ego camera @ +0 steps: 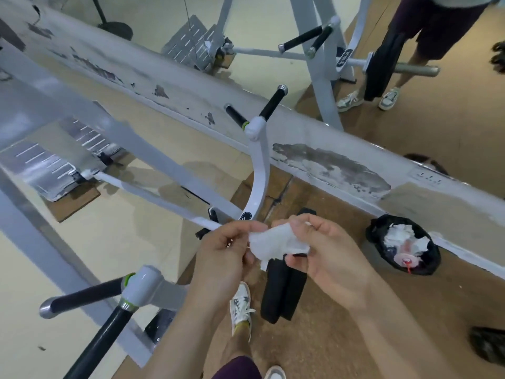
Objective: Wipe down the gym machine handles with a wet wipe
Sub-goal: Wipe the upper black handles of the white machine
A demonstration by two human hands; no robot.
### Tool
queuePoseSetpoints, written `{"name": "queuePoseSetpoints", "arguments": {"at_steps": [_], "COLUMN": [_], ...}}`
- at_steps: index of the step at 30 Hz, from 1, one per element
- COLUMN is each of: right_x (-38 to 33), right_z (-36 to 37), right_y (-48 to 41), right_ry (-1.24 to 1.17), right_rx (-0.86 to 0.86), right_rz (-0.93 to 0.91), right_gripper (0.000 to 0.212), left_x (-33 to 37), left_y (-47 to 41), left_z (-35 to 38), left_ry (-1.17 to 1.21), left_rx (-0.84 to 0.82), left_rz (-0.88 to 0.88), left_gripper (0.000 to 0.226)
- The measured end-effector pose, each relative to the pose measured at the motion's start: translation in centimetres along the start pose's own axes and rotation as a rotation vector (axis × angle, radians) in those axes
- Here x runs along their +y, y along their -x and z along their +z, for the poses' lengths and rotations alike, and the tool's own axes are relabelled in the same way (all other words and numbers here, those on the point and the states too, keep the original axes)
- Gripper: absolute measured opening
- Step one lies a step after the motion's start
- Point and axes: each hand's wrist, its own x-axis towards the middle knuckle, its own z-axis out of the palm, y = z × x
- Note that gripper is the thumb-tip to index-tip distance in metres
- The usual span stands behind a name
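Observation:
A crumpled white wet wipe [276, 243] is held between both hands at the middle of the view. My left hand [226, 255] pinches its left edge and my right hand [328, 250] grips its right side. At lower left are two black machine handles: one [84, 295] points left with a silver end cap, the other [101, 343] runs down toward the frame's bottom edge. Both join a grey hub [142, 285]. Further away, a second pair of black handles [270, 103] tops a curved white arm [259, 173].
A black-lined bin [404, 243] with used white wipes stands on the floor at right, by a chipped low wall [328, 165]. Black weight plates [281, 291] lean below my hands. A mirror above the wall reflects the machine and a person's legs [410, 64].

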Motion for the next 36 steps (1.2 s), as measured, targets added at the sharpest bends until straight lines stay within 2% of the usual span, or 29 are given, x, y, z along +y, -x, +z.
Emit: {"name": "queuePoseSetpoints", "arguments": {"at_steps": [2,5,7,9,11,13,16,18,21,23,25,27,29,31,34,36], "right_x": [-1.1,-3.0,-4.4,-5.6,-6.3,-6.8,-7.1,-7.2,-7.1,-7.2,-7.6,-8.1,-8.9,-9.6,-9.9,-9.4], "right_z": [0.0,0.0,-0.3,-0.8,-1.8,-2.8,-4.1,-4.9,-5.4,-5.6,-5.7,-5.7,-5.5,-5.3,-5.2,-5.2], "right_y": [-3.3,-7.0,-9.2,-11.4,-13.7,-16.2,-19.6,-21.4,-23.9,-26.0,-28.3,-31.1,-33.4,-35.1,-37.0,-38.8], "right_ry": [-0.147,-0.113,-0.085,-0.030,0.061,0.085,-0.063,-0.175,-0.355,-0.442,-0.519,-0.600,-0.657,-0.658,-0.549,-0.495], "right_rx": [0.089,0.203,0.253,0.313,0.393,0.416,0.365,0.334,0.259,0.238,0.231,0.197,0.112,0.079,0.052,0.129], "right_rz": [0.012,-0.049,-0.104,-0.131,-0.123,-0.090,0.002,0.071,0.076,0.067,0.079,0.080,0.051,-0.016,-0.128,-0.177], "right_gripper": [0.014,0.016,0.018,0.018,0.020,0.023,0.020,0.017,0.016,0.020,0.018,0.030,0.041,0.024,0.012,0.008], "left_x": [1.6,3.7,3.8,3.7,3.2,3.0,2.6,2.3,2.2,2.2,2.1,2.2,2.4,2.7,2.5,2.0], "left_y": [-3.6,-7.4,-9.8,-12.4,-14.7,-16.7,-19.8,-22.0,-25.4,-27.8,-30.1,-32.3,-33.9,-35.5,-38.3,-40.2], "left_z": [0.3,1.4,2.4,3.7,4.9,6.1,7.5,8.3,8.4,7.9,7.2,6.5,6.2,6.0,5.4,5.4], "left_ry": [-0.073,-0.250,-0.458,-0.495,-0.238,-0.014,0.193,0.303,0.417,0.415,0.344,0.177,-0.028,-0.155,-0.493,-0.621], "left_rx": [-0.021,-0.126,-0.195,-0.103,-0.072,-0.103,-0.071,-0.031,0.007,-0.048,-0.129,-0.198,-0.248,-0.184,-0.028,0.032], "left_rz": [-0.018,0.054,0.152,0.168,0.065,-0.002,-0.072,-0.110,-0.103,-0.083,-0.047,-0.015,0.014,0.077,0.405,0.589], "left_gripper": [0.036,0.015,0.025,0.020,0.009,0.014,0.020,0.018,0.017,0.025,0.029,0.018,0.018,0.015,0.006,0.009]}}
